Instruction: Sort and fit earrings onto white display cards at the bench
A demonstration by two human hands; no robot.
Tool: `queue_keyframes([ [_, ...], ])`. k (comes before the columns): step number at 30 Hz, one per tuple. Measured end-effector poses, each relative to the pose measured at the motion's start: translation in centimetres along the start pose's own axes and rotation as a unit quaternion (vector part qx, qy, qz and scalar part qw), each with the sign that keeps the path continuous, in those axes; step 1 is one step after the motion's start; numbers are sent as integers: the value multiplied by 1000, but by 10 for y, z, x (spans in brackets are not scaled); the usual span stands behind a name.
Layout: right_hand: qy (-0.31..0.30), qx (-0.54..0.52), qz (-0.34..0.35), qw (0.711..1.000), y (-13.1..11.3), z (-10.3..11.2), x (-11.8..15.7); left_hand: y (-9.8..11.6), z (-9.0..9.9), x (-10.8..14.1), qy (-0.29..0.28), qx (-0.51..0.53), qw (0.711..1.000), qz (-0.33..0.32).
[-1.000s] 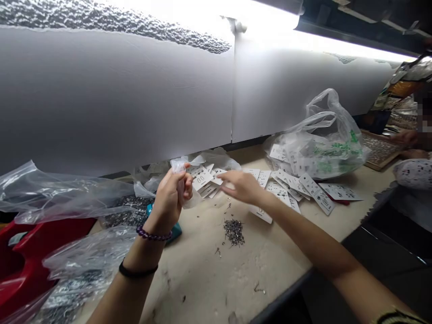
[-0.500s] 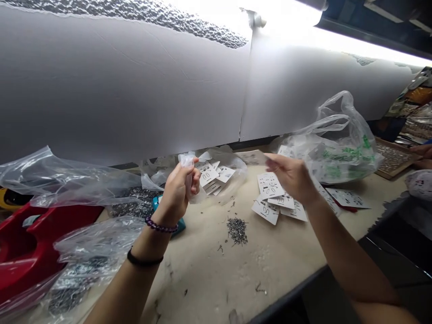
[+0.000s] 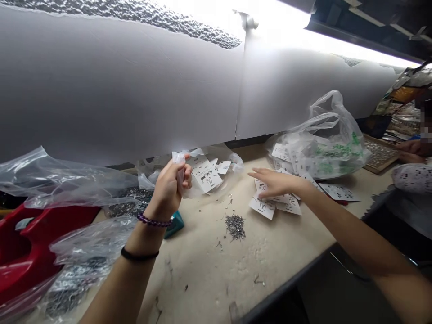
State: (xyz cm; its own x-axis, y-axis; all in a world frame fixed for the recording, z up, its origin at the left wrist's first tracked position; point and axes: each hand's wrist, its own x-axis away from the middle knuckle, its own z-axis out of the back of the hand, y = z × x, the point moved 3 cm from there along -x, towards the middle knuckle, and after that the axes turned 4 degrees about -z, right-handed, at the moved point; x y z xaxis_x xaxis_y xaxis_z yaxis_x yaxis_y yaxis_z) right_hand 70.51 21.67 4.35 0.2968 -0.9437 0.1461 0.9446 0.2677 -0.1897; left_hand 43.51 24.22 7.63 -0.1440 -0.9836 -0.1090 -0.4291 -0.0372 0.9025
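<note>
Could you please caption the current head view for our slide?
Left hand gripping a clear bag of printed cards; right hand over loose cards.

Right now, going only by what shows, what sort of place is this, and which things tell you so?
Probably a workshop: a pile of tiny metal pieces and loose printed cards lie on the worktop, and another person's hand is beside a tray of small pieces.
</note>
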Motion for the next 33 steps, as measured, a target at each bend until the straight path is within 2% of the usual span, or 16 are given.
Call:
queue_keyframes([
  [2, -8, -5, -42, 999, 20, -2, 19, -1, 0, 0, 1, 1, 1000, 0],
  [4, 55, -32, -38, 997, 23, 1, 29, -1, -1, 1, 4, -1, 1000, -2],
  [6, 169, -76, -46, 982, 14, 8, 32, -1, -1, 2, 7, -3, 1000, -4],
  [8, 309, -131, -61, 940, -4, 12, 27, -2, -2, 2, 6, -3, 1000, -3],
  [10, 419, -171, -10, 892, -31, 11, 13, -3, -3, 3, 0, -5, 1000, 3],
  [12, 398, -125, 142, 897, -67, 2, -13, -3, -4, 3, -7, -6, 1000, 8],
  [13, 349, -78, 208, 910, -83, -5, -26, -3, -5, 4, -11, -6, 1000, 10],
  [15, 261, 21, 267, 927, -103, -14, -47, -3, -5, 3, -15, -5, 1000, 13],
  [18, 202, 80, 233, 948, -104, -16, -44, -2, -3, 2, -9, -6, 1000, 17],
  [21, 147, 83, 156, 973, -84, -17, -7, -2, -1, 0, -3, -10, 1000, 12],
  [24, 63, 160, 50, 984, -58, -23, 33, -3, -1, -1, -3, -11, 1000, 9],
  [26, 55, 164, 5, 985, -47, -19, 53, -4, -2, 0, 2, -11, 1000, 10],
  [28, 151, 128, -36, 979, -44, -2, 64, -5, -2, 0, 6, -9, 1000, 10],
  [30, 323, 77, -51, 942, -50, 19, 66, -5, -1, 0, 8, -5, 1000, 8],
  [32, 451, 32, 15, 892, -66, 29, 53, -5, -1, 0, 7, -4, 1000, 8],
  [33, 466, 19, 89, 880, -76, 28, 40, -5, -1, 0, 6, -3, 1000, 10],
])
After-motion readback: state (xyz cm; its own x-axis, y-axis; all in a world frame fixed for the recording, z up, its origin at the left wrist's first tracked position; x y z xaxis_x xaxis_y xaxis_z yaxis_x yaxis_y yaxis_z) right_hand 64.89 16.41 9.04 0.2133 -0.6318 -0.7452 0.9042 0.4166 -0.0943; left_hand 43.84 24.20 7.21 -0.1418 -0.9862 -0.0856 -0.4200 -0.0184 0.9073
